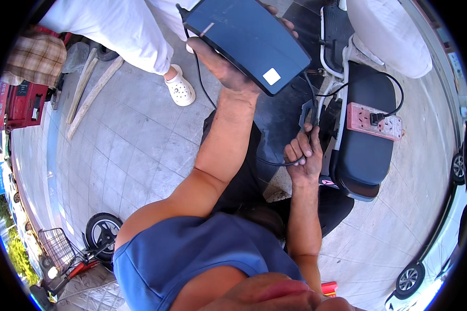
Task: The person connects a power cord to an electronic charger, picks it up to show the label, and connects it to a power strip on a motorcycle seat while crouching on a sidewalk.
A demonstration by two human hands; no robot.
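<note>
Left of the long black padded scooter seat (pixel 367 158), the left hand (pixel 228 71) supports a flat, dark-blue rectangular box (pixel 246 44) from beneath, and the right hand (pixel 306 161) grips a thin black cable (pixel 276 164). A pink rectangular power strip (pixel 362 118) lies on the seat.

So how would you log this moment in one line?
left hand: holds box | right hand: holds cable | socket strip: on seat | plug: in socket strip
</note>
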